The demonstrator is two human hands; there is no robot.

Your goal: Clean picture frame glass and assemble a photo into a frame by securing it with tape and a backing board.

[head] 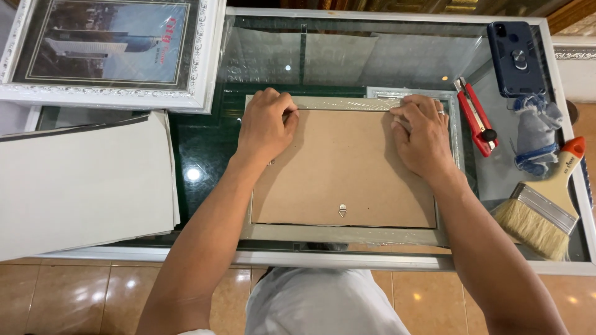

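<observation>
Both the left hand (266, 124) and right hand (422, 133) press fingertips flat on the frame's (347, 234) backing board (341, 174), apparently seating its top edge, gripping nothing.

My left hand (266, 127) and right hand (424, 138) press the far edge of the face-down frame (341, 180). Bare glass table (205, 155) lies open to my left, up to the stacked grey boards (81, 186). On my right, the red utility knife (477, 116) crowds close, with a rag (535, 133) and brush (546, 208) beyond.
</observation>
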